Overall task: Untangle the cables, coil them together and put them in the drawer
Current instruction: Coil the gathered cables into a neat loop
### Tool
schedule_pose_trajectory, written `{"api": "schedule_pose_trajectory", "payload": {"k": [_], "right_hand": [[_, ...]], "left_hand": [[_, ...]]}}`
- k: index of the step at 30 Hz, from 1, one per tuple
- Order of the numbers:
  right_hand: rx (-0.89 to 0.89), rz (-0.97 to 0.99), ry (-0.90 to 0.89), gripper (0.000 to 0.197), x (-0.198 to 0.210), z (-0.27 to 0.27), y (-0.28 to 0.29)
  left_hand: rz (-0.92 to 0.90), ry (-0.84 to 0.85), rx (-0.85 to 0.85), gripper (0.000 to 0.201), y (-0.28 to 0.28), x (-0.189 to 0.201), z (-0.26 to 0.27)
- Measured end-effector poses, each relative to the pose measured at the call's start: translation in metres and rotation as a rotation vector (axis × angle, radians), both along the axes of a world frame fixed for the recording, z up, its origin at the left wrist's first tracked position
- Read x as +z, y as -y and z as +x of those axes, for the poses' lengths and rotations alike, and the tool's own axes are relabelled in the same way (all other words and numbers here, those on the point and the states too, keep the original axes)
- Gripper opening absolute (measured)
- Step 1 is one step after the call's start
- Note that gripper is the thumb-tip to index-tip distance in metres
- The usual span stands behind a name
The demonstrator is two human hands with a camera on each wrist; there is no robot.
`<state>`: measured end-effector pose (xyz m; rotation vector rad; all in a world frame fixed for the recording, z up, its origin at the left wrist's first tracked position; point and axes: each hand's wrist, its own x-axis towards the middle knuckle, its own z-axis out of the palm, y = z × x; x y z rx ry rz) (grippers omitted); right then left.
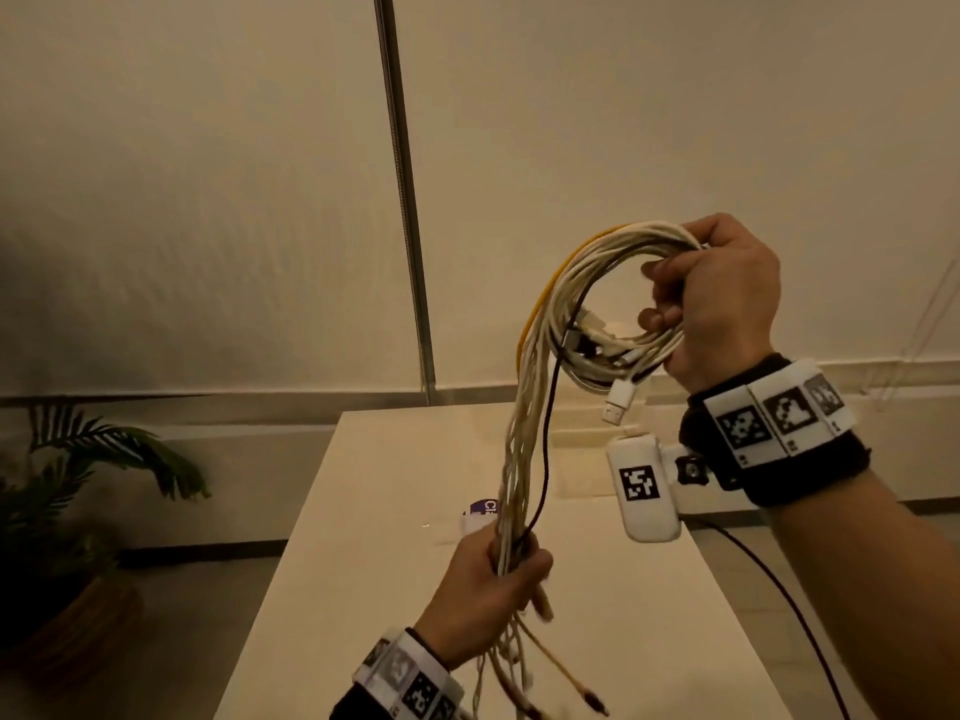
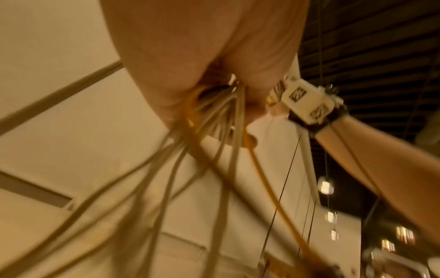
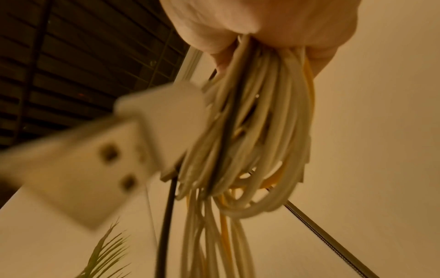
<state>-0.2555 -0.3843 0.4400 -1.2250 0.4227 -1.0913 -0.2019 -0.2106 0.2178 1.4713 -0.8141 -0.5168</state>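
A bundle of cables (image 1: 524, 407), mostly white with one yellow and one dark strand, hangs in the air above the white cabinet top (image 1: 374, 589). My right hand (image 1: 711, 304) is raised and grips the coiled loops (image 1: 613, 283) at the top; a white USB plug (image 1: 618, 402) dangles below the coil. My left hand (image 1: 498, 579), lower down, grips the straight run of the bundle, and the loose ends (image 1: 545, 683) trail beneath it. The right wrist view shows the coil (image 3: 257, 131) hanging from my fingers and the plug (image 3: 100, 150) close up. The left wrist view shows strands (image 2: 190, 150) fanning out of my fist. No drawer is visible.
A metal pole (image 1: 405, 200) stands against the pale wall behind the cabinet. A potted palm (image 1: 67, 501) sits on the floor to the left. A small purple-and-white item (image 1: 480, 511) lies on the cabinet top. A dark cord (image 1: 769, 579) runs along the cabinet's right side.
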Motion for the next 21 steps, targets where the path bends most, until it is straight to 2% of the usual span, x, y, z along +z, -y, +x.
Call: {"api": "schedule_pose_trajectory", "payload": {"k": [2,5,8,9,11,12,14,18,21], "right_hand": [[-0.004,-0.012,-0.004,0.033,0.001,-0.001,0.000],[0.000,-0.041,-0.014,0.033,-0.001,-0.001,-0.004],[0.026,-0.086,-0.022,0.033,-0.002,-0.001,-0.009],[0.047,-0.121,-0.029,0.032,-0.003,-0.003,-0.011],[0.093,-0.191,-0.048,0.031,-0.008,-0.006,-0.016],[0.112,-0.224,-0.053,0.030,-0.011,-0.008,-0.018],[0.148,-0.275,-0.057,0.027,-0.017,-0.009,-0.021],[0.189,-0.312,-0.057,0.022,-0.021,-0.005,-0.028],[0.138,-0.282,-0.033,0.028,-0.022,-0.002,-0.030]], "left_hand": [[-0.019,-0.104,0.096,0.030,0.000,-0.011,-0.007],[-0.093,-0.280,0.142,0.025,0.002,-0.016,-0.016],[-0.043,-0.190,0.022,0.021,0.000,-0.020,-0.018],[0.017,-0.127,-0.059,0.029,-0.004,-0.019,-0.015],[0.105,-0.012,-0.168,0.077,-0.016,-0.009,-0.003],[0.096,0.031,-0.159,0.098,-0.021,0.003,0.005],[0.013,0.127,-0.083,0.123,-0.026,0.043,0.016],[-0.226,0.305,0.025,0.122,-0.010,0.135,0.018],[-0.265,0.398,0.077,0.111,0.010,0.163,0.012]]}}
